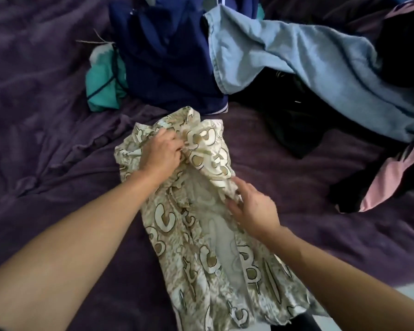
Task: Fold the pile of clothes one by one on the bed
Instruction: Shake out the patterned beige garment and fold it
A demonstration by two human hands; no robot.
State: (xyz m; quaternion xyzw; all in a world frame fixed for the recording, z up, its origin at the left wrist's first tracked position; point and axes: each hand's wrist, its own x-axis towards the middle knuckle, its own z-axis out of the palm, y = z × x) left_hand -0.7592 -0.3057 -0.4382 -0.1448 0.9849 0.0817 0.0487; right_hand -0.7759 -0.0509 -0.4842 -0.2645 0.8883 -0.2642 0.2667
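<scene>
Shirt (201, 259): cream print, lying lengthwise on the purple bed cover (46, 120), hem toward the person and over the near bed edge, top end toward the pile. The front hangs open down the middle and shows the pale inside. The lower half is fairly flat; the top is bunched.

Left hand (161, 150): fingers (175, 144) curled into a gathered clump of cloth at the top, probably the collar or shoulder. The grip likely anchors that end so the rest can be pulled straight.

Right hand (251, 206): at the right edge of the bunched part, fingers loosely bent, thumb and fingertips (234, 204) pinching a fold of the front panel. Judgement: it is positioned to draw that panel outward and flatten it.

Step in hand: spreading, not yet folding. No crease is made.

Pile, beyond the shirt and unfolded: navy garment (165, 56), just touching the shirt's top; light blue garment (285, 60) draped over a black one (294, 120); teal item (103, 87) at left; pink-and-black piece (392, 177) at right. Most of the task remains.
</scene>
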